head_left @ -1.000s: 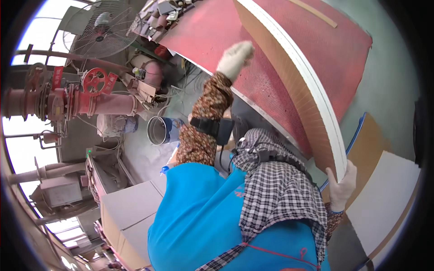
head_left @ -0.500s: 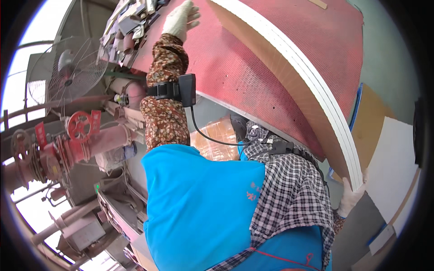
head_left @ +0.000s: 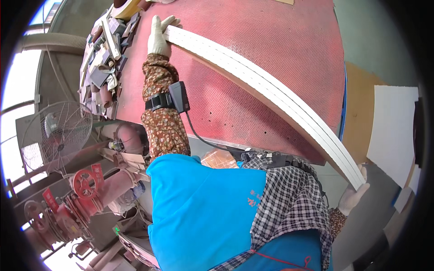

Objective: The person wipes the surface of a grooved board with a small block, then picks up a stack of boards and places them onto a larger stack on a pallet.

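A stack of long boards [head_left: 266, 86] with white edges and a brown face stands on edge, slanting across a red textured worktable [head_left: 217, 113]. Thin dark lines run along the white edges between the layers. My left hand [head_left: 160, 38], in a white glove, grips the far left end, its thumb side up and fingers partly hidden beyond the boards. At the near right end, my gloved right hand [head_left: 354, 195] is closed round the lower corner; part of its fingers is hidden. The right end reaches past the table's edge.
Scraps and sanding blocks [head_left: 104, 67] lie heaped at the table's left side. A caged fan [head_left: 58, 135] and red pipes with a valve wheel [head_left: 88, 184] stand at left. Brown and white sheets [head_left: 392, 135] are at right. A cable [head_left: 199, 135] runs from my left forearm's strapped device.
My left hand has come down from the top of view onto the boards' far end. The boards have tipped more upright, showing less brown face. My view has shifted.
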The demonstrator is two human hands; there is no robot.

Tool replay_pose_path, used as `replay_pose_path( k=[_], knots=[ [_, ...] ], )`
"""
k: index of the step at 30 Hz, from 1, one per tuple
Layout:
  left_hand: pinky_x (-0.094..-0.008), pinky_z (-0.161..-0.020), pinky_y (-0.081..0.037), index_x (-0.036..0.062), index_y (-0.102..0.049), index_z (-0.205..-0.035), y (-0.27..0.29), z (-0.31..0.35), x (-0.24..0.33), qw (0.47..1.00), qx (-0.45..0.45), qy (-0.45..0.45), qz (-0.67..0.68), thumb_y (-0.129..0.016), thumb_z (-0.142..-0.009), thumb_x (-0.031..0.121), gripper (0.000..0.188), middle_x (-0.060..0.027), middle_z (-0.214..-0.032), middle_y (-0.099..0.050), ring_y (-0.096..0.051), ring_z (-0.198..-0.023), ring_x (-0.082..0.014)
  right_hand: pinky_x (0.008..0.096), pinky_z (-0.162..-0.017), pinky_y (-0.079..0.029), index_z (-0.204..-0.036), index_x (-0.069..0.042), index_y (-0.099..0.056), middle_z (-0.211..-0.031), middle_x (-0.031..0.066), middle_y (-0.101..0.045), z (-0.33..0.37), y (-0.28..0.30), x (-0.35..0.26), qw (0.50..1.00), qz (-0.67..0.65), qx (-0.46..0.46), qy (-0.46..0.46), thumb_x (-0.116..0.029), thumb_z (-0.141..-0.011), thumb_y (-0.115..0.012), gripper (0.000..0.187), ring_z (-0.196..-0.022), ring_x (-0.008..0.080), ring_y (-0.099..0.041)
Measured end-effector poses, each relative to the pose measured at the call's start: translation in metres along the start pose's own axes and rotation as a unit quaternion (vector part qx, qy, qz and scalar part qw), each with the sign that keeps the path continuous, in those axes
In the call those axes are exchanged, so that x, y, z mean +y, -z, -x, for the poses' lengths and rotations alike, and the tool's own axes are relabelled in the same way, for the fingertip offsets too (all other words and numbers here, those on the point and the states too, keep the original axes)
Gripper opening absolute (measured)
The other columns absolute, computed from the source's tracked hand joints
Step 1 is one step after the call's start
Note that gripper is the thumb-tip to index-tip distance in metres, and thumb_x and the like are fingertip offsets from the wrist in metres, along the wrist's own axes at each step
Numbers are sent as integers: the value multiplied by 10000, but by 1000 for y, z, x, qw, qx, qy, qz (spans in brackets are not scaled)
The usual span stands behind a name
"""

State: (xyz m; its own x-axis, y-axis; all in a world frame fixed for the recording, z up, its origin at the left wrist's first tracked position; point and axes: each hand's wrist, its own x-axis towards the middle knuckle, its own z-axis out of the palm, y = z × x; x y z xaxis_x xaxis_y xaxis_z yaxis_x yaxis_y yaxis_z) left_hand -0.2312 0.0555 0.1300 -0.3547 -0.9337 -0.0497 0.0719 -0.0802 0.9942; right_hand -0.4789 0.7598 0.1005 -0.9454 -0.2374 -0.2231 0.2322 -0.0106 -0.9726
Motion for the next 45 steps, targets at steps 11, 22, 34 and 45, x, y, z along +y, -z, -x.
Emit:
replay_pose_path(
  k=[11, 22, 34, 45],
  knots=[
    [-487, -1132, -384, -95, -443, -1458, -1, -2, 3, 997, -53, 48, 23, -358, -1008, 689, 908, -263, -1464, -517, -492, -1365, -382, 462, -1236, -228, -1526, 105, -309, -1576, 227, -392, 4, -9, -7, 998, -61, 17, -16, -529, -1100, -203, 772, -1487, 331, -337],
    [-454, -997, -498, -4, -676, -1074, 57, 87, -7, 995, 72, 51, 50, -420, -1063, 490, 557, -207, -1006, -718, -671, -1000, -328, 405, -1160, -307, -1478, 135, -377, -1443, 199, -521, -50, -6, -24, 999, -29, -29, -3, -545, -1082, -251, 797, -1326, 270, -476],
    [-526, -1169, -366, -62, -481, -1455, 108, 80, -27, 977, 186, 57, 88, -103, -880, 889, 1174, -243, -1429, -560, -518, -1352, -362, 439, -1225, -272, -1445, 133, -432, -1454, 242, -532, -146, -118, -26, 969, -241, -44, -43, -701, -1021, -71, 1003, -1410, 341, -450],
    [-440, -1045, -550, -101, -576, -1346, 165, 42, -112, 990, 65, -68, -101, -398, -1052, 359, 574, -232, -1337, -631, -631, -1232, -309, 253, -785, -421, -922, -85, -641, -903, -21, -593, -180, -177, -31, 989, -99, -34, -100, -439, -1086, -435, 441, -891, 82, -540]
  ],
)
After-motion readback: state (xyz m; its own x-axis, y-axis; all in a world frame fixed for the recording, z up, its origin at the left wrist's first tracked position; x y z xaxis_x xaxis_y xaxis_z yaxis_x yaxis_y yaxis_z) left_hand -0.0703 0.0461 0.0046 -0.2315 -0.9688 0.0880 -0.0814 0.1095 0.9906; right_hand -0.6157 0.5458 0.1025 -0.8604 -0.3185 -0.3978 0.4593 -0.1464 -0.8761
